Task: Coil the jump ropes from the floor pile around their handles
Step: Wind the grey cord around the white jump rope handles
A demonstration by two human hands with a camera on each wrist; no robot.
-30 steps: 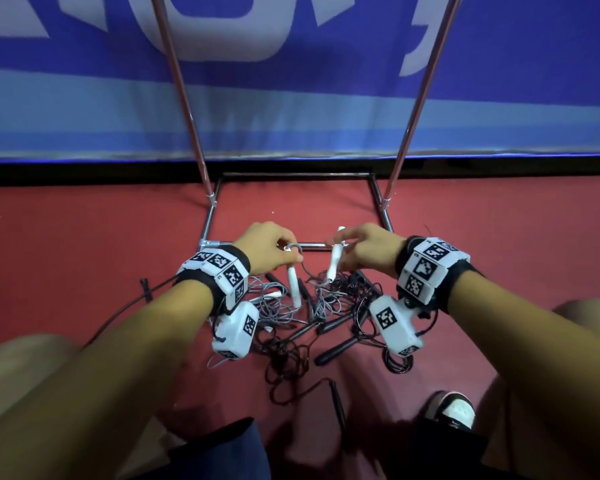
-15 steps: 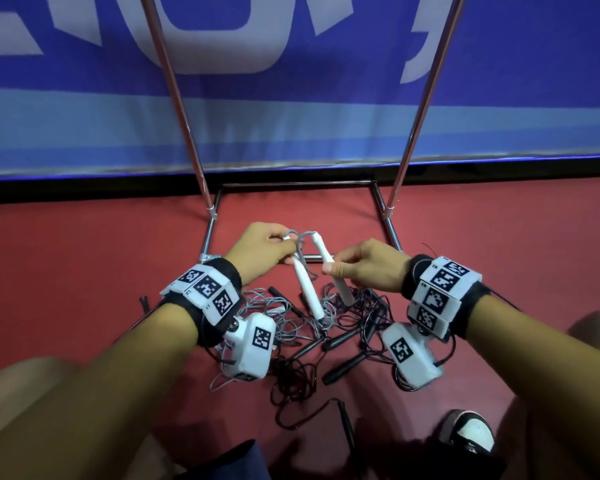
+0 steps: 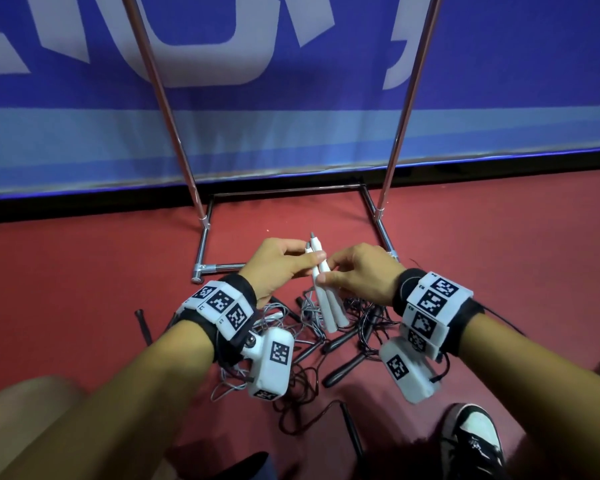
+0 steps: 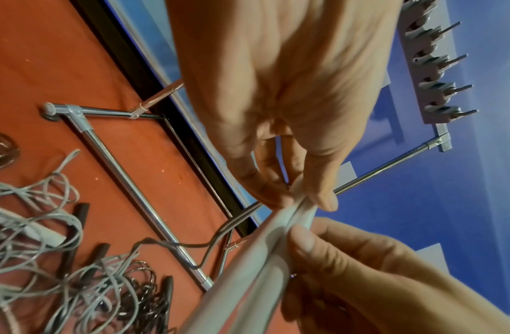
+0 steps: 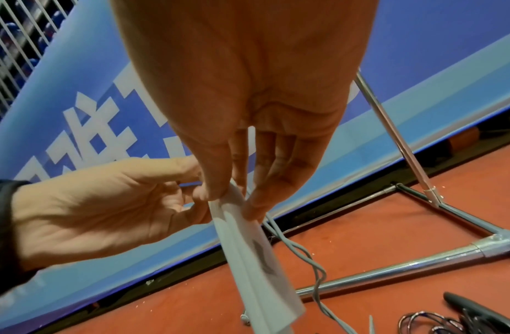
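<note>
Two white jump-rope handles point(image 3: 323, 289) lie side by side, tilted, held above the floor pile. My left hand point(image 3: 305, 259) pinches their upper ends; in the left wrist view the handles point(image 4: 262, 259) run between its thumb and fingertips point(image 4: 324, 201). My right hand point(image 3: 326, 277) pinches them a little lower, thumb on the near side, as the right wrist view shows on the handles point(image 5: 253, 259). Their grey rope point(image 5: 305, 255) hangs from the top ends down to the tangled pile point(image 3: 312, 323) of grey and black ropes on the red floor.
A chrome rack base point(image 3: 219, 268) and two uprights stand just behind the hands, against a blue banner wall. Black handles point(image 3: 343, 367) lie in and around the pile, one by my left wrist point(image 3: 144, 323). My shoe point(image 3: 471, 441) is at lower right.
A second ago each hand held one white handle apart, pointing down. The hands have since risen and come together, so the two handles now lie side by side in both hands.
</note>
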